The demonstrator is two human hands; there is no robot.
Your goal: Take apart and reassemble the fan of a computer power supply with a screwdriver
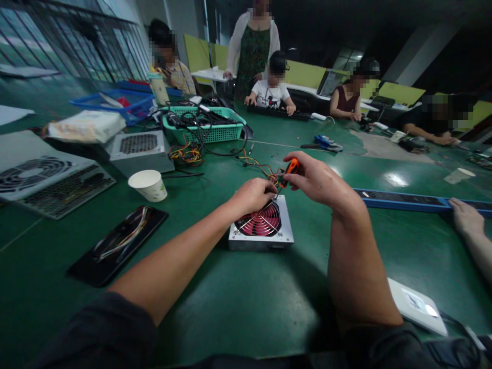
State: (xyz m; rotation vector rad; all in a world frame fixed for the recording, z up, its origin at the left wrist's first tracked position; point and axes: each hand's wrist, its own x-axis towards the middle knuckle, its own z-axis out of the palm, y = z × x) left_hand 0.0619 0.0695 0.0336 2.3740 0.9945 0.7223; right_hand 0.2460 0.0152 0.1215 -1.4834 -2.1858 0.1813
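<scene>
A silver power supply unit (261,242) lies on the green table in front of me, its red fan (259,223) facing up under a wire grille. My right hand (317,178) grips a screwdriver (291,170) by its orange and black handle. The shaft slants down to the far right corner of the unit's top. My left hand (253,195) rests over the far left part of the unit, its fingers curled together by the screwdriver's tip. What those fingertips pinch, if anything, is hidden. Coloured wires (269,173) trail from behind the unit.
Left stand a paper cup (148,185), a black tray with wires (119,246) and other power supplies (142,154). A green basket of cables (205,134) lies beyond. Right are blue-edged strips (400,200) with another person's hand (467,215), and a white device (417,306). Several people work across the table.
</scene>
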